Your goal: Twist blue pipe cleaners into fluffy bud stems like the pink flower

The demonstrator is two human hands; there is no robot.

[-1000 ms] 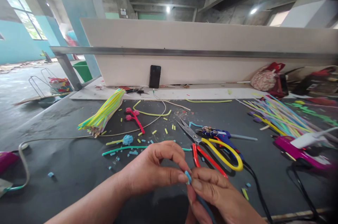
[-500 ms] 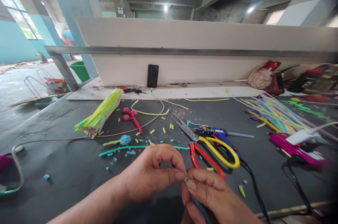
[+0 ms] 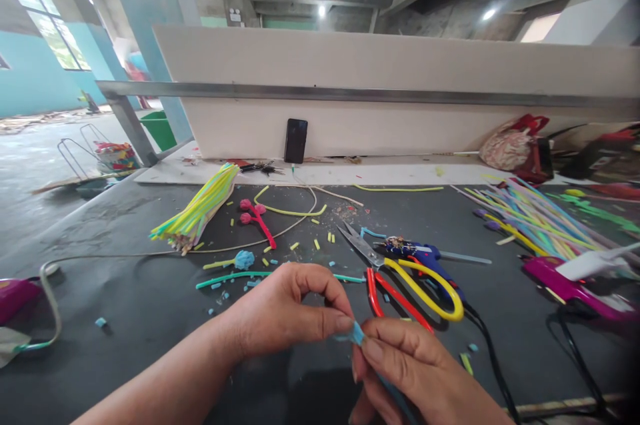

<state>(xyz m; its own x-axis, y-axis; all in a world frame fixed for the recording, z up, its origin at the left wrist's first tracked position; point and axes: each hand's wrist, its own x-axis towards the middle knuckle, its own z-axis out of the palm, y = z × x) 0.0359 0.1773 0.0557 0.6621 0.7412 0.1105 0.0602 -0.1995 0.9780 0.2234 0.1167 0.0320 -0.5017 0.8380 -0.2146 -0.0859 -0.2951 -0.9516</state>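
Observation:
Just in front of me, both hands hold a light blue pipe cleaner (image 3: 358, 333). My left hand (image 3: 295, 308) pinches its upper end between thumb and forefinger. My right hand (image 3: 415, 358) grips it just below, thumb against the fingers, and the stem runs down beneath the palm. Beyond the hands lie open scissors (image 3: 369, 253) with one red and one yellow handle. A teal pipe cleaner (image 3: 227, 279) lies behind my left hand, near a blue fuzzy ball (image 3: 245, 259) on a yellow-green stem. Short blue and yellow cut bits are scattered around.
A blue glue gun (image 3: 425, 255) with a cord lies behind the scissors. Pipe cleaner bundles lie at left (image 3: 200, 205) and right (image 3: 545, 218). A pink branch with balls (image 3: 261, 227) sits mid-table. A phone (image 3: 296, 141) leans on the back board; a magenta device (image 3: 555, 278) is at right.
The fingertips have drawn slightly apart, and more of the blue pipe cleaner's end shows between them. The whole view has shifted a little, with the table things now farther right.

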